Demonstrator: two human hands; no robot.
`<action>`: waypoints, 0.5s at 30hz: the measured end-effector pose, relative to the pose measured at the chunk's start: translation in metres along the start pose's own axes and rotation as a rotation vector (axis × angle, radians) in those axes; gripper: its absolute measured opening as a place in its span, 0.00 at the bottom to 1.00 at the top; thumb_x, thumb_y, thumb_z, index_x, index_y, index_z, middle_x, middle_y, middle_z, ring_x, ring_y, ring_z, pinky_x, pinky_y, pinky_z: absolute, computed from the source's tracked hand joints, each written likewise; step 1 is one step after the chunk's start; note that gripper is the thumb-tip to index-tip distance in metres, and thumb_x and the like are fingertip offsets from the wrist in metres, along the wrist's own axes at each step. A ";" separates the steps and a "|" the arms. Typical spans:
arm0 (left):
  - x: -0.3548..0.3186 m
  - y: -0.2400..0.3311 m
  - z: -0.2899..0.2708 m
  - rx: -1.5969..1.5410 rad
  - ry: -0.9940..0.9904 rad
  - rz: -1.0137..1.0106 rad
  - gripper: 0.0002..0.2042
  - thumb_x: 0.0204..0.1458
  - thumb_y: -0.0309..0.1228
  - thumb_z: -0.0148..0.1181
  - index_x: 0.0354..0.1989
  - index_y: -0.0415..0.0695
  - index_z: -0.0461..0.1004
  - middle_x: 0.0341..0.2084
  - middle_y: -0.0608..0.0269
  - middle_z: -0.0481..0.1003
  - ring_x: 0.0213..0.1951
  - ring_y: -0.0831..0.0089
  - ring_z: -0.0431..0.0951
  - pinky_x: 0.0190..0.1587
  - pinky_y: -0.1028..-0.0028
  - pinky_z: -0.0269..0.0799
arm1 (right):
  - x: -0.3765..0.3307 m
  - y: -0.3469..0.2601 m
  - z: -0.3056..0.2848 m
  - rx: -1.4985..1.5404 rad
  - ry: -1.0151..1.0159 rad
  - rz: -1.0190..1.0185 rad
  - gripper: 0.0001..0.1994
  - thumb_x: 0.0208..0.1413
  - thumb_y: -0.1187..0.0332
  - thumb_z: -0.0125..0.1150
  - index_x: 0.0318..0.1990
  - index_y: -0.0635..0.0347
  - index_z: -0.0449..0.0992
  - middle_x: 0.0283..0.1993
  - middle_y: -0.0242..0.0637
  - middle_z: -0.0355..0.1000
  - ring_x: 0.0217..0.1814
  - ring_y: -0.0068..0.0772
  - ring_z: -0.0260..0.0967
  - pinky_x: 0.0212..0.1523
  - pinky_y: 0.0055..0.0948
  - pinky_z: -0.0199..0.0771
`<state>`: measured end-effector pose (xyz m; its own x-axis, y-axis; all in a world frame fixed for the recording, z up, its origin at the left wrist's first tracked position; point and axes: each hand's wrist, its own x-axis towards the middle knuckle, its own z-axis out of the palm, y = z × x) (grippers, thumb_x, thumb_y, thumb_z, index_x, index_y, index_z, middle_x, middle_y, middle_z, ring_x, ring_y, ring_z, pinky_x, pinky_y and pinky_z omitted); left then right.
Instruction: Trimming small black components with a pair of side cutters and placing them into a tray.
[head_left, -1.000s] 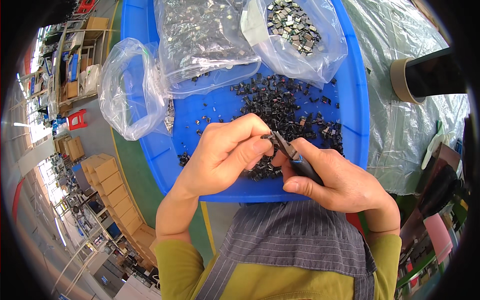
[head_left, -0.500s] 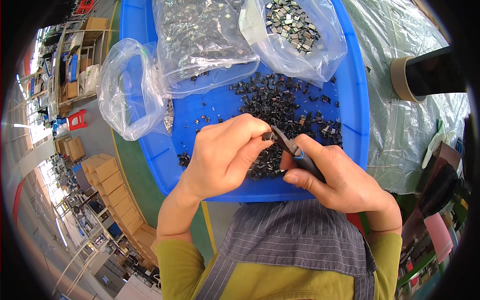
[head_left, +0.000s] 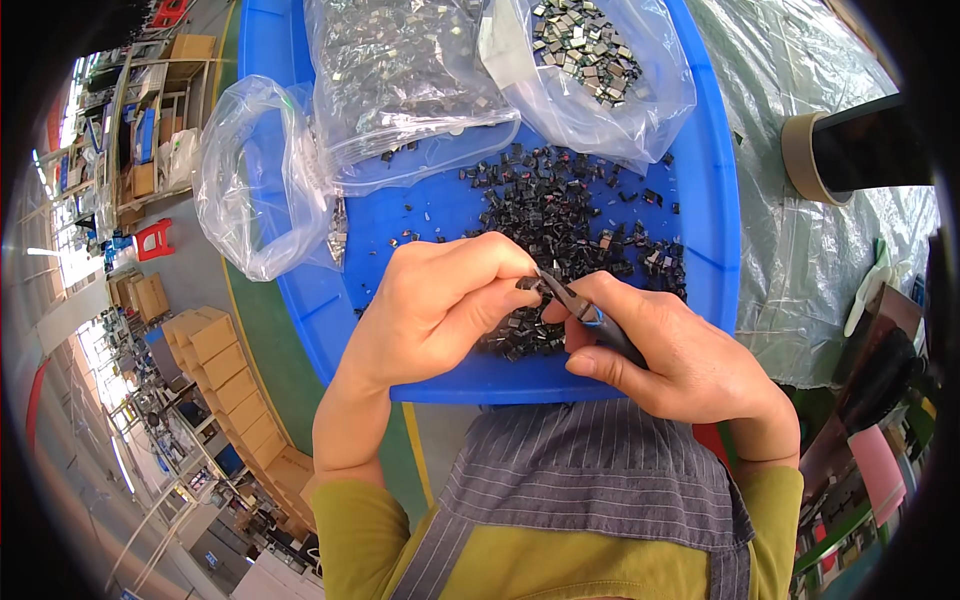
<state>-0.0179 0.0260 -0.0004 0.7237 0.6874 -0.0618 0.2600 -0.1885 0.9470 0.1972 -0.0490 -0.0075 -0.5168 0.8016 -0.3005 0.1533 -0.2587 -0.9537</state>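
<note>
Between its thumb and fingertips, my left hand (head_left: 440,305) pinches a small black part (head_left: 530,288). My right hand (head_left: 670,350) is wrapped round the dark, blue-edged handles of a pair of cutting pliers (head_left: 610,330). The jaws of the pliers meet the small part at my left fingertips; whether they bite on it is too small to tell. Under both hands lies a loose pile of small black parts (head_left: 540,210), spread over the floor of a blue plastic tray (head_left: 440,385).
A clear bag of small parts (head_left: 410,70) lies at the tray's far side. Right of it, an open bag (head_left: 650,110) holds silvery pieces. Another clear bag (head_left: 225,190) hangs over the left rim. A tape roll (head_left: 800,160) rests on the plastic-covered surface at right.
My left hand has shifted slightly left and down, still pinching the part. My right hand and the pliers have tipped a little downward with it.
</note>
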 end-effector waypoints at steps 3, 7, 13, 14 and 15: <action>0.001 0.002 -0.002 0.001 -0.049 -0.061 0.02 0.54 0.24 0.56 0.32 0.38 0.72 0.18 0.62 0.70 0.16 0.74 0.68 0.19 0.76 0.60 | 0.000 0.000 0.000 -0.016 0.002 0.012 0.15 0.56 0.70 0.58 0.49 0.65 0.66 0.35 0.44 0.71 0.38 0.42 0.72 0.42 0.34 0.69; 0.001 0.004 -0.003 -0.031 -0.067 -0.115 0.03 0.55 0.25 0.56 0.31 0.38 0.72 0.16 0.63 0.69 0.16 0.75 0.68 0.19 0.76 0.59 | -0.001 0.000 0.000 -0.060 -0.032 0.065 0.14 0.56 0.70 0.58 0.47 0.65 0.66 0.36 0.46 0.71 0.39 0.47 0.72 0.42 0.35 0.69; 0.000 -0.003 0.002 -0.014 -0.029 -0.051 0.08 0.57 0.27 0.55 0.31 0.35 0.72 0.17 0.64 0.72 0.15 0.81 0.68 0.17 0.80 0.60 | -0.001 -0.003 0.000 -0.067 -0.010 0.113 0.13 0.57 0.70 0.58 0.45 0.65 0.66 0.34 0.47 0.72 0.38 0.48 0.73 0.40 0.35 0.69; 0.000 -0.003 0.004 -0.010 0.011 -0.043 0.06 0.56 0.26 0.55 0.31 0.34 0.71 0.18 0.63 0.71 0.16 0.80 0.69 0.17 0.79 0.61 | -0.002 -0.003 0.000 -0.067 -0.009 0.112 0.13 0.57 0.70 0.58 0.45 0.65 0.66 0.34 0.47 0.72 0.38 0.48 0.73 0.40 0.35 0.69; 0.000 -0.004 0.006 -0.010 0.011 -0.043 0.06 0.56 0.26 0.55 0.31 0.34 0.71 0.18 0.63 0.71 0.16 0.80 0.69 0.17 0.79 0.61 | -0.002 -0.003 0.001 -0.049 0.007 0.105 0.12 0.57 0.70 0.57 0.45 0.65 0.66 0.33 0.47 0.72 0.37 0.48 0.73 0.40 0.35 0.69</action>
<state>-0.0151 0.0224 -0.0060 0.7053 0.7020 -0.0989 0.2841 -0.1520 0.9467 0.1970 -0.0500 -0.0039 -0.4901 0.7750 -0.3990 0.2471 -0.3154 -0.9162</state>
